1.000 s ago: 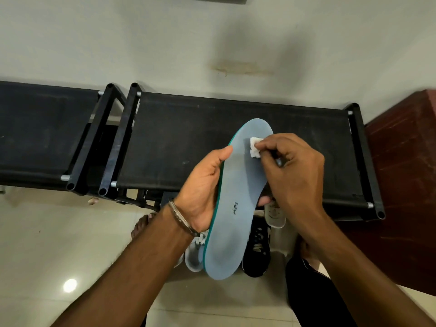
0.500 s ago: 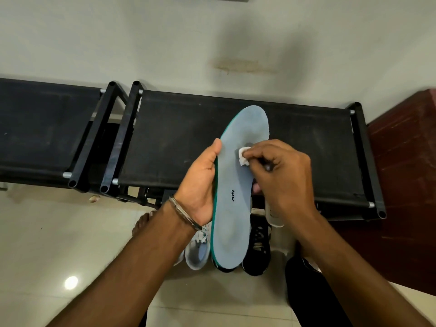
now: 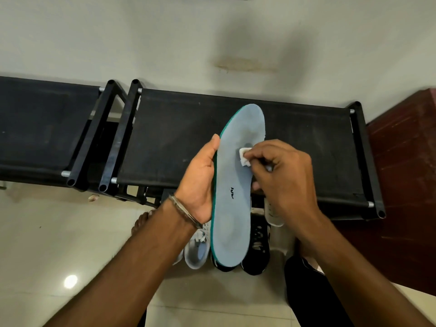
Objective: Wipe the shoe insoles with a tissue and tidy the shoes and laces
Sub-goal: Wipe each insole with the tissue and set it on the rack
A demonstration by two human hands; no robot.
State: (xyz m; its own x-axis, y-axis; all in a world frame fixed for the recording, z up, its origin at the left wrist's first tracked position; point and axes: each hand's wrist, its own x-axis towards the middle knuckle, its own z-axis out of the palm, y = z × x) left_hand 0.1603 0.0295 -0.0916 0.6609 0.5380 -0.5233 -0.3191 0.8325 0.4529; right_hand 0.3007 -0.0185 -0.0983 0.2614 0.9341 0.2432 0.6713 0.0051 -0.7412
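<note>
A long grey-blue insole [image 3: 236,208] with a green edge stands nearly upright in mid-air, toe end up. My left hand [image 3: 200,182] grips its left edge at the middle, thumb along the rim. My right hand [image 3: 283,175] pinches a small folded white tissue [image 3: 244,157] and presses it on the insole's upper half. Below the insole, on the floor, stand a grey-white shoe [image 3: 197,249] with laces and a black shoe [image 3: 257,246]; another black shoe is mostly hidden behind the insole.
A black fabric-topped shoe rack [image 3: 179,138] runs along the wall behind the hands, with a second rack [image 3: 35,128] to its left. A dark red wooden surface [image 3: 405,185] lies at the right. A white slipper [image 3: 271,213] peeks out under the rack. My bare foot [image 3: 141,220] is on the pale tiled floor.
My right hand has slid the tissue down from the insole's toe end toward its middle. The insole has turned more upright and shifted slightly left.
</note>
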